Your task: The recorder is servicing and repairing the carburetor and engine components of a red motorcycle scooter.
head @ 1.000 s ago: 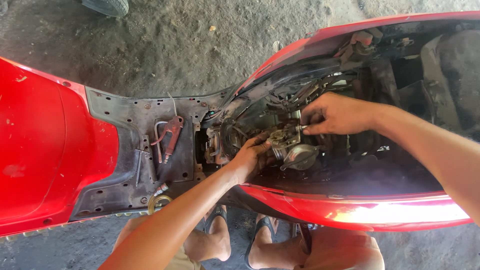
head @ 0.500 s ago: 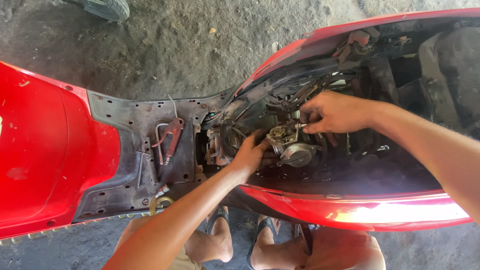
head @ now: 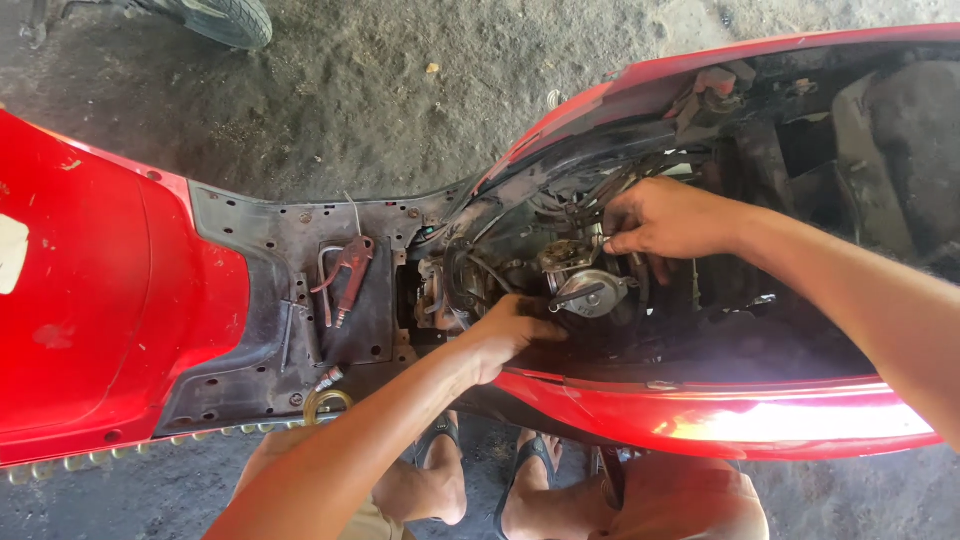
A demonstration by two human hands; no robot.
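The left hand (head: 510,330) reaches into the open body of a red scooter (head: 90,300), its fingers curled against the lower side of the carburetor (head: 585,288); how firmly it grips is hidden by the back of the hand. The right hand (head: 665,215) sits just above and to the right of the carburetor, fingertips pinched together on a small part at its top, which is too small to identify. The carburetor lies between both hands, down among dark hoses (head: 560,215) and wiring. Well left of the left hand, on the bare black floorboard (head: 250,300), lie a reddish tool (head: 350,265) and a bent metal key (head: 325,280). Below the hands, sandalled feet (head: 535,490) rest on the concrete floor (head: 400,90).
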